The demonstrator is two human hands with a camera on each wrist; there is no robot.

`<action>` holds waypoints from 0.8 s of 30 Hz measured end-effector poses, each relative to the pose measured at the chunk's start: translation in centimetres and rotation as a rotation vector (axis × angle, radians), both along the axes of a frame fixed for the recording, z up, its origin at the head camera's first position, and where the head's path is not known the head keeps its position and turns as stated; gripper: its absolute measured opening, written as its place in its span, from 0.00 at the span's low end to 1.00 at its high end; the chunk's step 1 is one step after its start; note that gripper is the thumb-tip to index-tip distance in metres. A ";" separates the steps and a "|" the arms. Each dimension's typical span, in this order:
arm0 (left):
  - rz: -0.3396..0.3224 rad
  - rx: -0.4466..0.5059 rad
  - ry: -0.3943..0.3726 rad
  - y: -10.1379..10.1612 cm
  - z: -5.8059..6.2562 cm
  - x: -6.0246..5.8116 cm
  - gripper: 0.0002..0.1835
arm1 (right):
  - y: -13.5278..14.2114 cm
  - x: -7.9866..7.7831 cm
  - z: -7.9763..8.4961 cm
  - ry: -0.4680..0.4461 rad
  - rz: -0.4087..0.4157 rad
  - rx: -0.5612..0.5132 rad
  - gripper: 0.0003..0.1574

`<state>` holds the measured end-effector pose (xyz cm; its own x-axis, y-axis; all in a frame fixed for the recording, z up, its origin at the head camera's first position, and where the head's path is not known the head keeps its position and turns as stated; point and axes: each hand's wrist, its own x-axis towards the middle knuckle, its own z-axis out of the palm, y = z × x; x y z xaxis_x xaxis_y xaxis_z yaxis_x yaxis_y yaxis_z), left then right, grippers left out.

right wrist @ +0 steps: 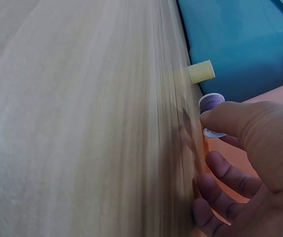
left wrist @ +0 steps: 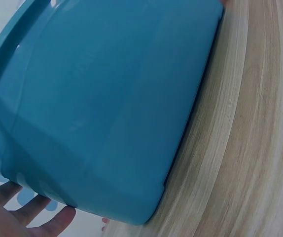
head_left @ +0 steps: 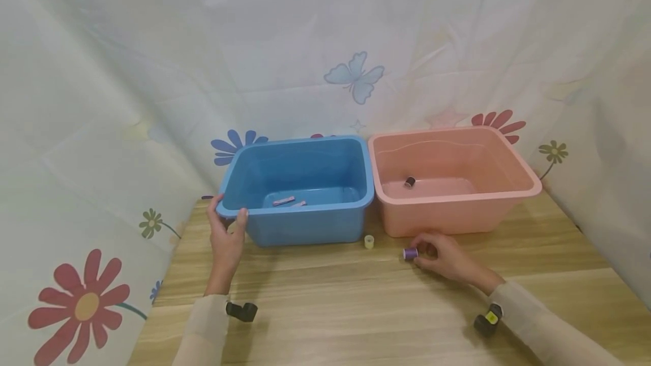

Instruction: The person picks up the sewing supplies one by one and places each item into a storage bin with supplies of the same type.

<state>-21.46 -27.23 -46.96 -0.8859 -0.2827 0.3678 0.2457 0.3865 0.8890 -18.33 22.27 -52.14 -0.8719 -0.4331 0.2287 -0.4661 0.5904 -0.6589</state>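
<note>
In the head view my left hand grips the front left corner of the blue basin, thumb at the front and fingers along the side. The left wrist view shows those fingers against the basin's outer wall. My right hand pinches a purple thread spool between thumb and fingers, just in front of the pink basin. Up close, the purple spool has white ends. A pale yellow spool stands on the table near the blue basin's front right corner.
Inside the pink basin lies a black spool. Two small pinkish strips lie in the blue basin. Both basins stand side by side on a wood-grain table, with a patterned cloth hanging behind.
</note>
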 end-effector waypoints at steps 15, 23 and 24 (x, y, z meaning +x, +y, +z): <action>-0.008 0.017 0.007 -0.1 -0.1 0.0 0.36 | 0.3 0.6 0.8 0.021 0.018 -0.006 0.17; -0.010 0.016 0.018 -0.2 -0.2 -0.1 0.36 | 0.5 0.5 1.2 0.020 0.007 -0.007 0.19; -0.010 0.016 0.017 -0.2 -0.2 -0.1 0.36 | 0.5 0.5 1.2 0.020 0.006 -0.005 0.19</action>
